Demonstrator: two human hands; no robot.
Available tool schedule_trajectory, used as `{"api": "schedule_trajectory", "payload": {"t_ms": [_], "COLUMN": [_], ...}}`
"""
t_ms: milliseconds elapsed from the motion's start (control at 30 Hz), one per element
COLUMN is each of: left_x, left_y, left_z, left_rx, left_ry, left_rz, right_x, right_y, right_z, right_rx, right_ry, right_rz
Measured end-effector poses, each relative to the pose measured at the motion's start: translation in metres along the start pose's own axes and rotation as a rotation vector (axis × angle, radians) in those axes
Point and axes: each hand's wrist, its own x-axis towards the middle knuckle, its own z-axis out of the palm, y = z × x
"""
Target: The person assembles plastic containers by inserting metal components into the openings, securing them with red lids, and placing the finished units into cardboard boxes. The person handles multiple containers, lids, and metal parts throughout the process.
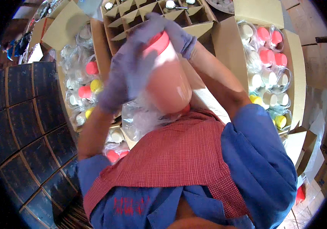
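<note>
A pink plastic jar (169, 86) with a red lid (158, 42) is tilted in front of my chest, its lid end pointing away from me. My left hand (127, 74), in a grey-purple glove, curls against the jar's left side near the lid and is blurred by motion. Gloved in the same way, my right hand (175, 36) closes over the lid end from the far right, with some fingers hidden. Crumpled clear plastic (136, 118) lies below the jar, against my red checked apron (167, 152).
Open cartons of bagged jars with red, yellow and white lids stand left (62, 99) and right (298, 84). Ahead is a carton with cardboard dividers (133, 17) holding a few white-topped items. Dark stacked boxes (22, 110) fill the left side. More bagged jars (114, 147) lie near my left elbow.
</note>
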Motion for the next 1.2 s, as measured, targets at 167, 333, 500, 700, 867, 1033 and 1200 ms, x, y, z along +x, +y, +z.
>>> {"api": "schedule_trajectory", "payload": {"t_ms": [167, 333, 500, 700, 867, 1033, 1200], "left_x": [-0.075, -0.015, -0.048, -0.027, -0.026, -0.055, -0.022], "left_y": [-0.094, -0.004, -0.065, -0.036, -0.017, -0.05, -0.021], "left_z": [0.017, 0.028, 0.017, 0.022, 0.024, 0.028, 0.022], "left_rx": [0.067, 0.062, -0.531, -0.188, -0.444, -0.313, -0.366], "left_ry": [0.094, 0.233, 0.269, 0.11, 0.306, 0.153, 0.256], "left_rz": [-0.143, 0.002, -0.305, -0.073, -0.324, -0.197, -0.277], "right_x": [-0.04, -0.004, -0.038, -0.027, -0.006, -0.033, -0.021], "right_y": [-0.079, 0.011, -0.059, -0.031, -0.026, -0.04, -0.036], "right_z": [-0.007, -0.021, -0.005, -0.012, -0.014, -0.005, -0.021], "right_rx": [-0.863, -0.219, -0.299, -0.658, 0.132, -0.077, 0.309], "right_ry": [-0.124, 0.149, 0.025, -0.102, 0.115, 0.016, 0.045], "right_rz": [-0.185, 0.079, 0.247, -0.007, 0.412, 0.36, 0.521]}}
